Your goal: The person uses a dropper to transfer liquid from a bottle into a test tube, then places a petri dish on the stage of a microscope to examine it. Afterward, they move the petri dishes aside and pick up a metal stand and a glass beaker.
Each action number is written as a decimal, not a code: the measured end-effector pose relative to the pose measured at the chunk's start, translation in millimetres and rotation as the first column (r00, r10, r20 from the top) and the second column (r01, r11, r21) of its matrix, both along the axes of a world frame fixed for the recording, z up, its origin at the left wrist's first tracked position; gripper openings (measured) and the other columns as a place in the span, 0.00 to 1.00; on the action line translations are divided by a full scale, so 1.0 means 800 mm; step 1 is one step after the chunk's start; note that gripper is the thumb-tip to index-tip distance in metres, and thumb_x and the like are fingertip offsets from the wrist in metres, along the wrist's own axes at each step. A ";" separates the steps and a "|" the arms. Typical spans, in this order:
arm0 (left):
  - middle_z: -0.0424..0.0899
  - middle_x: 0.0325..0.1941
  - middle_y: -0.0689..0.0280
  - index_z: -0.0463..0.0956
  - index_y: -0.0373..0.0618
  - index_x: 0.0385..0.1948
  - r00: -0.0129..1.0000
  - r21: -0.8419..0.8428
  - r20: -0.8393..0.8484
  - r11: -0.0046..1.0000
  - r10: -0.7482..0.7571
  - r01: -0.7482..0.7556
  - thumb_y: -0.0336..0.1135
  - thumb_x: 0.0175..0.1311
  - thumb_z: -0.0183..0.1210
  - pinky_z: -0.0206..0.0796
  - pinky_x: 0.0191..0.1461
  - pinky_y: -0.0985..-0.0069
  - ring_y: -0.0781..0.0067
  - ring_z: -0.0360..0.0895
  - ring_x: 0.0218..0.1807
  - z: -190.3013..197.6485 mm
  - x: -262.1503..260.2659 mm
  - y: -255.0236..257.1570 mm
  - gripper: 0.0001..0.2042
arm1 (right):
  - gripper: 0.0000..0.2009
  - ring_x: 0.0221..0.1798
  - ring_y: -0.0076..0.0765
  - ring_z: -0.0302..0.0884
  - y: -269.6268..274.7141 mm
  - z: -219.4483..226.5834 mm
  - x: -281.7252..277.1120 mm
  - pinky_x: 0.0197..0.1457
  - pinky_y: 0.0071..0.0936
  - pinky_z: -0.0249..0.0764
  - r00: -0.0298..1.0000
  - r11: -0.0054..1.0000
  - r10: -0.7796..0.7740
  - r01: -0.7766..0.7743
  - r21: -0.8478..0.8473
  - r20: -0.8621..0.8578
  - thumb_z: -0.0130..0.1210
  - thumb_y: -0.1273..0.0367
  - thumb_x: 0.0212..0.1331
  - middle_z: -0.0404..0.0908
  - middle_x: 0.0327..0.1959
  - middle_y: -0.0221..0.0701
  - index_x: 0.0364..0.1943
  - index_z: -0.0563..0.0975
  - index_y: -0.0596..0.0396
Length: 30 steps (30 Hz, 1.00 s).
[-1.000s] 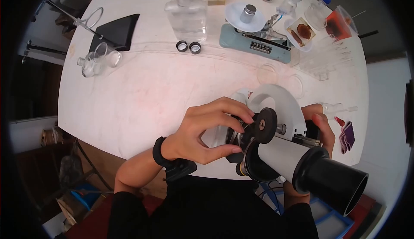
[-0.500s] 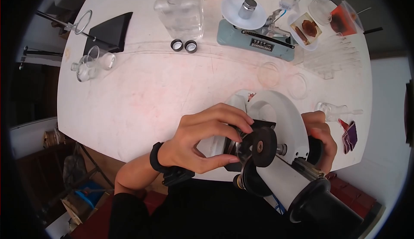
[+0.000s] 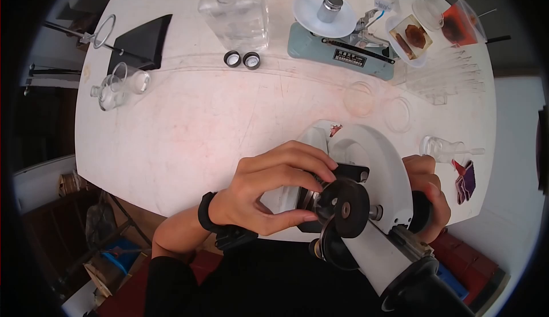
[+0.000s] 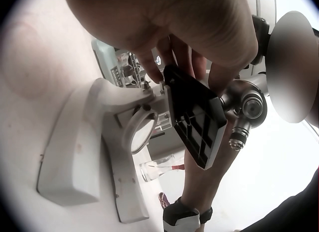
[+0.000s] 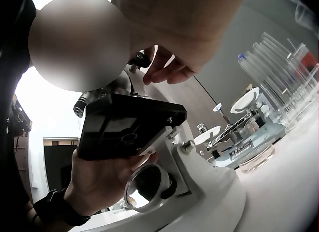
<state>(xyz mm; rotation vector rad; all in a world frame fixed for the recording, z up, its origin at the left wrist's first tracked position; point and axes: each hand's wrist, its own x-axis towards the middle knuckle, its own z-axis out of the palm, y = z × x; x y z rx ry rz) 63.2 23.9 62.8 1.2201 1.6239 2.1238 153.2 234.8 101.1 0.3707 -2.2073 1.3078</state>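
Microscope (image 3: 396, 185) between hands: left fingers (image 3: 294, 158) curved round stage (image 3: 354, 171), right fingers (image 3: 437, 202) gripping knob (image 3: 421, 211).

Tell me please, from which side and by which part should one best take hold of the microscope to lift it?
Probably by the white curved arm of the microscope, from its outer, convex side: the arm is a thick bow with open space inside its curve, where fingers could wrap round.
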 end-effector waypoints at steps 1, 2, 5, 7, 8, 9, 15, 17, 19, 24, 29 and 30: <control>0.82 0.40 0.50 0.78 0.33 0.32 1.000 0.000 0.001 1.000 -0.001 0.001 0.24 0.47 0.69 0.74 0.51 0.59 0.48 0.80 0.48 0.000 0.000 0.000 0.11 | 0.29 0.37 0.41 0.72 0.001 -0.001 0.002 0.38 0.33 0.70 1.000 1.000 0.006 -0.006 -0.002 0.000 0.58 0.50 0.60 0.79 0.36 0.33 0.63 0.66 0.44; 0.82 0.40 0.50 0.78 0.33 0.32 1.000 -0.006 0.004 1.000 0.004 -0.004 0.24 0.47 0.69 0.74 0.50 0.59 0.48 0.80 0.48 0.000 0.001 0.001 0.11 | 0.30 0.38 0.41 0.72 0.001 -0.001 0.003 0.39 0.33 0.70 1.000 1.000 0.012 -0.012 -0.003 0.000 0.59 0.51 0.60 0.79 0.37 0.33 0.64 0.66 0.42; 0.82 0.40 0.50 0.79 0.32 0.32 1.000 -0.016 -0.004 1.000 0.006 -0.006 0.24 0.47 0.69 0.74 0.50 0.59 0.48 0.80 0.48 0.000 0.000 0.001 0.11 | 0.29 0.38 0.41 0.72 0.002 -0.001 0.002 0.39 0.34 0.70 1.000 1.000 0.019 -0.019 -0.022 0.006 0.60 0.51 0.59 0.79 0.36 0.33 0.63 0.67 0.41; 0.82 0.40 0.50 0.79 0.32 0.32 1.000 -0.020 -0.014 1.000 0.002 -0.002 0.24 0.47 0.69 0.74 0.50 0.59 0.48 0.80 0.48 0.000 -0.001 0.000 0.11 | 0.29 0.38 0.41 0.72 0.003 0.000 0.001 0.40 0.35 0.70 1.000 0.999 0.028 -0.028 -0.028 0.008 0.61 0.51 0.58 0.80 0.36 0.33 0.62 0.67 0.42; 0.82 0.40 0.50 0.79 0.32 0.32 1.000 -0.017 -0.014 1.000 -0.001 0.000 0.24 0.47 0.68 0.74 0.50 0.60 0.48 0.80 0.48 0.000 -0.001 0.000 0.11 | 0.29 0.38 0.41 0.72 0.004 0.001 0.000 0.40 0.35 0.69 0.999 0.999 0.037 -0.037 -0.035 0.009 0.61 0.51 0.58 0.80 0.36 0.33 0.62 0.68 0.43; 0.82 0.40 0.50 0.79 0.32 0.32 1.000 -0.013 -0.013 1.000 -0.003 0.003 0.24 0.47 0.68 0.74 0.51 0.60 0.48 0.80 0.48 0.000 -0.001 0.001 0.11 | 0.29 0.38 0.41 0.72 0.004 0.000 0.000 0.40 0.35 0.69 0.999 0.999 0.037 -0.037 -0.035 0.010 0.61 0.51 0.58 0.80 0.36 0.33 0.62 0.68 0.43; 0.82 0.39 0.50 0.79 0.32 0.32 1.000 -0.017 -0.004 1.000 -0.003 0.003 0.24 0.48 0.67 0.74 0.51 0.60 0.48 0.79 0.48 0.001 -0.001 0.000 0.10 | 0.29 0.39 0.41 0.72 0.003 0.002 0.000 0.40 0.34 0.70 0.998 0.997 0.046 -0.044 -0.061 0.037 0.61 0.49 0.57 0.80 0.36 0.34 0.58 0.70 0.46; 0.82 0.39 0.50 0.79 0.32 0.31 1.000 -0.012 -0.001 1.000 -0.002 0.002 0.23 0.48 0.67 0.74 0.51 0.60 0.48 0.79 0.48 0.000 0.000 0.001 0.10 | 0.29 0.39 0.41 0.72 0.001 0.001 0.001 0.40 0.33 0.70 0.999 0.997 0.019 -0.015 -0.079 0.051 0.60 0.47 0.56 0.80 0.36 0.34 0.57 0.70 0.47; 0.82 0.39 0.50 0.79 0.32 0.31 1.000 -0.007 0.002 1.000 -0.001 0.001 0.23 0.48 0.67 0.74 0.51 0.60 0.49 0.79 0.49 -0.001 0.000 0.001 0.10 | 0.29 0.39 0.41 0.72 0.002 0.003 0.001 0.40 0.33 0.70 0.997 0.996 0.028 -0.022 -0.083 0.068 0.60 0.46 0.56 0.81 0.35 0.34 0.56 0.71 0.48; 0.82 0.40 0.50 0.79 0.32 0.31 1.000 0.004 0.014 1.000 -0.008 0.007 0.25 0.48 0.69 0.74 0.51 0.59 0.48 0.80 0.49 -0.003 0.001 0.000 0.10 | 0.30 0.39 0.41 0.72 0.002 0.003 0.002 0.39 0.33 0.70 0.995 0.996 0.032 -0.024 -0.091 0.090 0.59 0.45 0.55 0.81 0.34 0.34 0.54 0.71 0.49; 0.82 0.40 0.50 0.80 0.32 0.30 1.000 0.003 0.008 1.000 -0.011 0.011 0.25 0.47 0.69 0.74 0.51 0.59 0.48 0.80 0.48 -0.002 0.000 0.000 0.10 | 0.30 0.39 0.41 0.73 0.002 0.001 0.001 0.39 0.32 0.70 0.996 0.993 0.026 -0.016 -0.113 0.086 0.59 0.44 0.54 0.81 0.34 0.35 0.53 0.71 0.50; 0.82 0.40 0.50 0.80 0.32 0.30 1.000 0.002 0.004 1.000 -0.013 0.013 0.25 0.47 0.69 0.74 0.50 0.59 0.48 0.80 0.48 -0.002 0.000 0.000 0.10 | 0.30 0.39 0.41 0.73 0.002 0.001 0.001 0.39 0.32 0.70 0.996 0.993 0.026 -0.017 -0.113 0.086 0.59 0.44 0.54 0.81 0.34 0.35 0.53 0.71 0.50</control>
